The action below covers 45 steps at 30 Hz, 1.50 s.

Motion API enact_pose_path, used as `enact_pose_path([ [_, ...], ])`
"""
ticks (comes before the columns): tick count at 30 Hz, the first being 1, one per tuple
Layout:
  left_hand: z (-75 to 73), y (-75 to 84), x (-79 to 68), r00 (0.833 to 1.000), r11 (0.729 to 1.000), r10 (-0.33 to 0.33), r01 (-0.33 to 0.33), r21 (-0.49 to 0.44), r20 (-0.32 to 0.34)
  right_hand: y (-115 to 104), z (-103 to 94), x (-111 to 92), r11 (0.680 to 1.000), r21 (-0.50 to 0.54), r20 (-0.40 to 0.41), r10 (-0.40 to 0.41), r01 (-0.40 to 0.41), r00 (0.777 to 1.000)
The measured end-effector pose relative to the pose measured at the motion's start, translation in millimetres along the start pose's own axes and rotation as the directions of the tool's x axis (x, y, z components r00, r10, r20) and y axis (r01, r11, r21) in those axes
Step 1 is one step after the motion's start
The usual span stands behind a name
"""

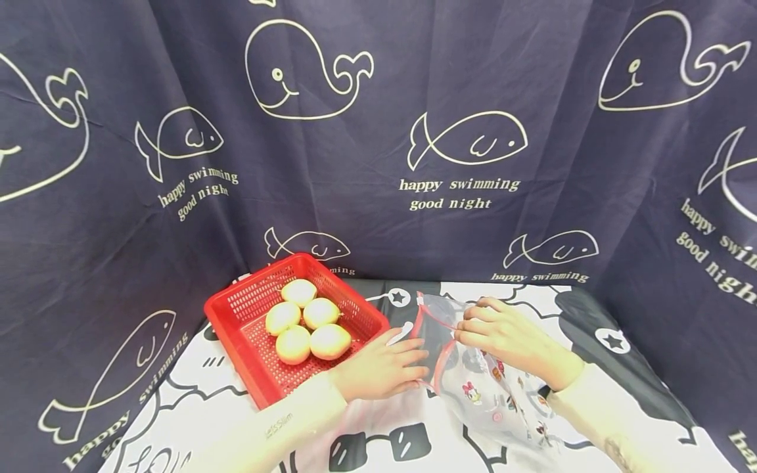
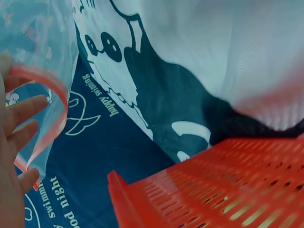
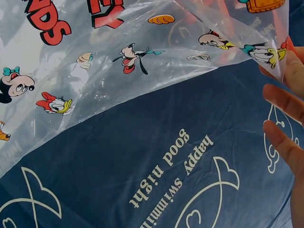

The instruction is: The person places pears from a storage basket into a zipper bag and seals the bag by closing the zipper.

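Observation:
A clear plastic bag (image 1: 481, 401) with red trim and printed cartoon characters lies on the right half of the table, its mouth towards the left. My left hand (image 1: 384, 368) is at that mouth, fingers spread and fairly straight; the left wrist view shows them along the red trim (image 2: 59, 95). With the right hand (image 1: 503, 335) I pinch the bag's upper edge, and in the right wrist view the thumb (image 3: 295, 71) is at a corner of the film. Several round yellow fruits (image 1: 292, 345) sit in a red basket (image 1: 239, 355) left of the hands.
The basket's near right corner stands close to my left forearm. A black-and-white patterned cloth (image 1: 378, 437) covers the table. Dark blue curtains (image 1: 378, 157) with whale and fish drawings enclose the back and both sides.

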State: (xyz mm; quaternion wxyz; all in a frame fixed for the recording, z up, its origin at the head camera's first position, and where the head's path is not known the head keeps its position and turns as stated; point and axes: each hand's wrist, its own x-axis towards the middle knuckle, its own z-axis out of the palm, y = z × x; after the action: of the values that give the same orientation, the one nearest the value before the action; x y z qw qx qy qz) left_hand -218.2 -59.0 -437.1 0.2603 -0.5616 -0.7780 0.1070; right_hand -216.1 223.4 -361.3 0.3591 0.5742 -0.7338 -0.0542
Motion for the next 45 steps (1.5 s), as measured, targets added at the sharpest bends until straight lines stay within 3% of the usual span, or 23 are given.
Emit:
enact_pose_path([
  [4, -1.0, -7.1, 5.5, 0.998, 1.0, 0.03, -0.03, -0.008, 0.049, 1, -0.8, 0, 1.0, -0.003, 0.008, -0.007, 0.007, 1.0],
  [9, -2.9, -13.8, 7.9, 0.985, 1.0, 0.016, -0.012, -0.026, 0.169, 1, -4.2, 0, 1.0, 0.022, 0.006, -0.017, 0.016, 1.0],
  [13, -0.6, -15.3, 6.6, 0.975, 1.0, -0.006, 0.009, -0.013, 0.224, 2, -7.2, 0, 0.999, 0.018, 0.0, -0.032, 0.032, 0.999],
  [23, 3.4, -9.2, 4.8, 0.971, 0.987, -0.152, 0.141, 0.076, 0.182, 9, -12.2, 3, 0.999, -0.021, -0.008, -0.03, 0.03, 1.0],
  [33, 10.2, 9.2, 10.7, 0.939, 0.956, -0.286, 0.265, 0.127, 0.194, 17, -10.1, 0, 1.0, 0.002, -0.02, 0.013, -0.013, 1.0],
  [45, 22.5, 24.5, 9.9, 0.919, 0.948, -0.316, 0.293, 0.127, 0.234, 13, -0.6, -12, 0.996, 0.035, 0.011, 0.084, -0.085, 0.996],
])
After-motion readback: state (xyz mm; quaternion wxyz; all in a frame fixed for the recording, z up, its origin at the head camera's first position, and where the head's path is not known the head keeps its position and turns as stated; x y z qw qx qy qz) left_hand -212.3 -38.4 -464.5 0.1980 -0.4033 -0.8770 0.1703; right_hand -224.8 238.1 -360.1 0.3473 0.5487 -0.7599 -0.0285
